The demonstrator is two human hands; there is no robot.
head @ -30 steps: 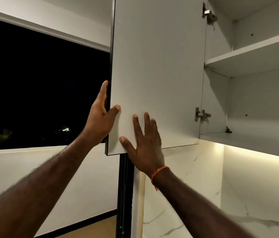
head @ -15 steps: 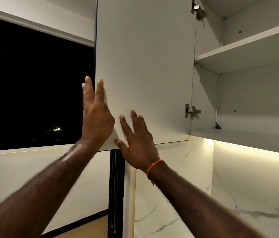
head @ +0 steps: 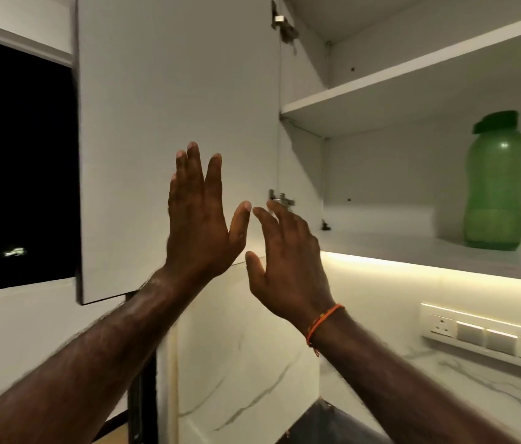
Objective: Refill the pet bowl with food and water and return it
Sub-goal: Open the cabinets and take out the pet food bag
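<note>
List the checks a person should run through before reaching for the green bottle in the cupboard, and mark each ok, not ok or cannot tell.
1. Cabinet door swung open, clear of the shelf: ok.
2. Green bottle upright on the lower shelf: ok.
3. Bottle's lid on: ok.
4. Left hand empty: ok.
5. Right hand empty, fingers spread: ok.
6. Bottle holds water: cannot tell.

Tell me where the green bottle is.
In the head view, the green bottle stands upright at far right on the open cabinet's lower shelf, right of both hands, under the upper shelf.
</note>
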